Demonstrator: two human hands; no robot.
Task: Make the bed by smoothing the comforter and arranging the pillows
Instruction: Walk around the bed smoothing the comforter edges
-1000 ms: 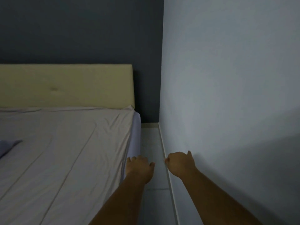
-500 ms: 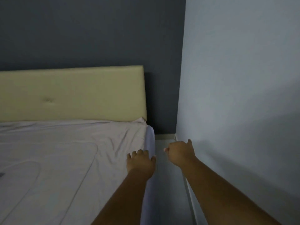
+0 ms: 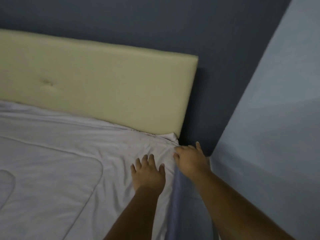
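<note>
The left hand (image 3: 148, 172) lies flat, fingers spread, on the comforter (image 3: 60, 161); the right hand (image 3: 189, 157) grips its far right corner by the headboard (image 3: 103, 84).

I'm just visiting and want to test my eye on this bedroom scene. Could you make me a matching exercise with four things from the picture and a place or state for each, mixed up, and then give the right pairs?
Things:
1. pale yellow padded headboard
2. light grey quilted comforter
3. left hand
4. right hand

Places or states:
A. at the bed's top corner, fingers curled at the cloth edge
B. spread over the bed, creased near the corner
C. flat on the cloth, fingers spread
D. upright against the dark grey wall

Pairs: 1-D, 2-B, 3-C, 4-A
</note>
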